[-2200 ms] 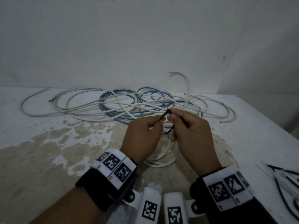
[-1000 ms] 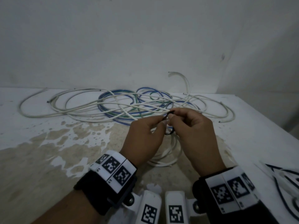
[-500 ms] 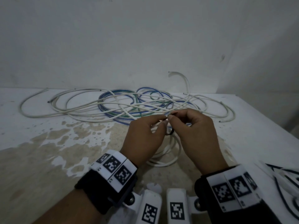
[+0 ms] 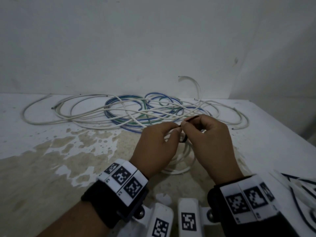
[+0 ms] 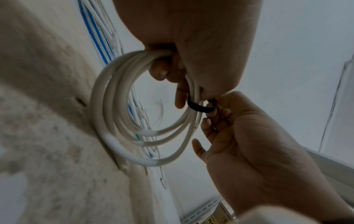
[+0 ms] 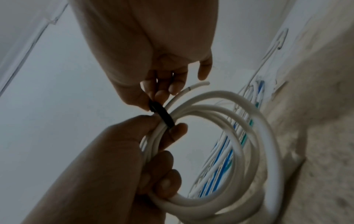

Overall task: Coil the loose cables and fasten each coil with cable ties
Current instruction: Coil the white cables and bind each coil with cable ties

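My left hand (image 4: 159,142) grips a small coil of white cable (image 4: 177,170) just above the table, its fingers curled through the loops (image 5: 114,121). A black cable tie (image 5: 200,108) wraps the bundle beside my left thumb. My right hand (image 4: 210,139) pinches the tie's tail (image 4: 193,118) between thumb and forefinger, right next to the left fingertips. In the right wrist view the black cable tie (image 6: 162,115) sits snug on the white coil (image 6: 239,136). A tangle of loose white, blue and green cables (image 4: 133,113) lies behind the hands.
The table (image 4: 51,159) is white with a large brownish stain at the front left. More black and white cable ties (image 4: 301,189) lie at the front right edge. A wall stands close behind the cable tangle, and the table's right edge drops off.
The tie's loop has shrunk from a wide loop to a tight band round the coil. My right hand has drawn the tail up and to the right. The left hand has kept its hold.
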